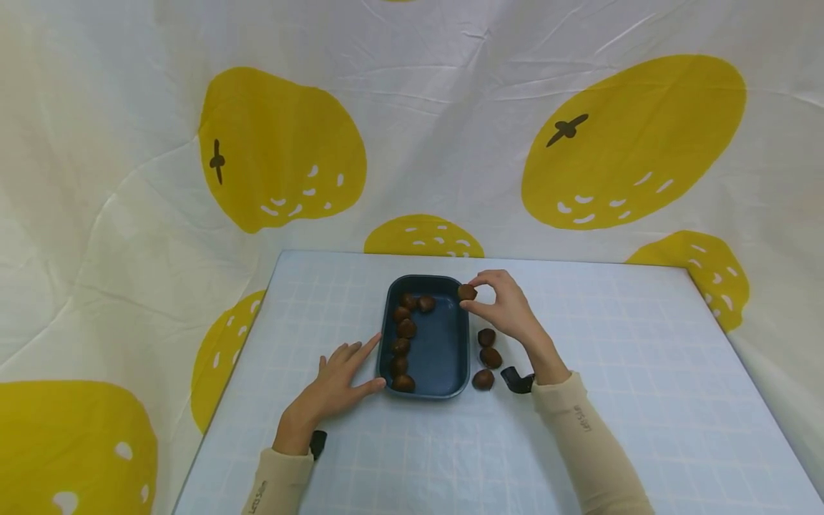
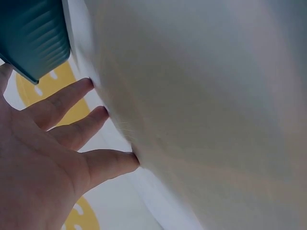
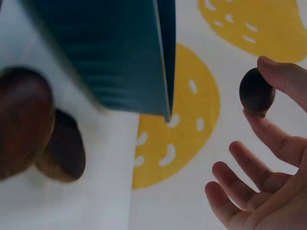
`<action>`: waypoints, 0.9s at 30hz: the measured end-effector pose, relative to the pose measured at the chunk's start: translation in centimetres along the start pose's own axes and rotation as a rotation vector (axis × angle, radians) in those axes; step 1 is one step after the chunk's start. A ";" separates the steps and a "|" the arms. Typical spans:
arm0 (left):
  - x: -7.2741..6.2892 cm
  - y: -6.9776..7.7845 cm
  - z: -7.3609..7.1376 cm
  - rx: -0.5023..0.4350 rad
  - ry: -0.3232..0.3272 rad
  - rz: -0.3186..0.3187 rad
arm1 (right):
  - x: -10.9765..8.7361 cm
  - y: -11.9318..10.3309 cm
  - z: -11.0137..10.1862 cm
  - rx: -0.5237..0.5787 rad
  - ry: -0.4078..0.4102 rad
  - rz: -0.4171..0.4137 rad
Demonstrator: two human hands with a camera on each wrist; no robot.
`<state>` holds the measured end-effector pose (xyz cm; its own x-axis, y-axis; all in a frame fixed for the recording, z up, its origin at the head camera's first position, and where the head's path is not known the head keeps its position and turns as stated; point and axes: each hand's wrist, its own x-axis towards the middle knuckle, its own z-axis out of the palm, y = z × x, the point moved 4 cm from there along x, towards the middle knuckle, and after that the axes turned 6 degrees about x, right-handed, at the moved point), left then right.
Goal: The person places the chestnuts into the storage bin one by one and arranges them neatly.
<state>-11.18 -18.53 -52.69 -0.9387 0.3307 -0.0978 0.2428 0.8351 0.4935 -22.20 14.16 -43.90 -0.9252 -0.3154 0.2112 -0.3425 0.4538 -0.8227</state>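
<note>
Between thumb and index finger my right hand [image 1: 505,304] pinches a chestnut [image 1: 467,292] at the right rim of a dark blue tray, near its far corner. The right wrist view shows this chestnut [image 3: 257,92] held clear of the tray wall [image 3: 120,62], other fingers spread. Inside the tray [image 1: 440,350], several chestnuts [image 1: 406,328] form a column along the left side, with one chestnut [image 1: 426,304] beside the far end. My left hand [image 1: 335,383] has its fingers spread at the tray's left side; in the left wrist view its fingertips [image 2: 98,112] rest on the tabletop.
Three loose chestnuts [image 1: 491,357] lie on the table just right of the tray. Black straps show at both wrists. The table [image 1: 644,372] has a pale checked cover, and a white cloth [image 1: 444,143] with yellow fruit prints hangs behind it.
</note>
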 end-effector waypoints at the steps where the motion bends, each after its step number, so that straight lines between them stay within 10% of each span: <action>1: 0.0 0.0 0.0 0.001 0.000 0.001 | 0.1 -0.2 0.2 0.004 0.006 0.004; 13: 0.0 0.0 0.0 -0.005 -0.005 0.000 | 1.9 -3.0 3.4 0.069 0.055 0.063; 27: 0.1 0.0 0.0 -0.002 0.003 0.004 | 3.6 -0.6 8.2 0.054 -0.008 0.025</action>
<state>-11.23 -18.47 -52.73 -0.9385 0.3324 -0.0929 0.2459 0.8329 0.4958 -23.99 5.87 -46.94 -0.9319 -0.3113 0.1860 -0.3096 0.4158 -0.8552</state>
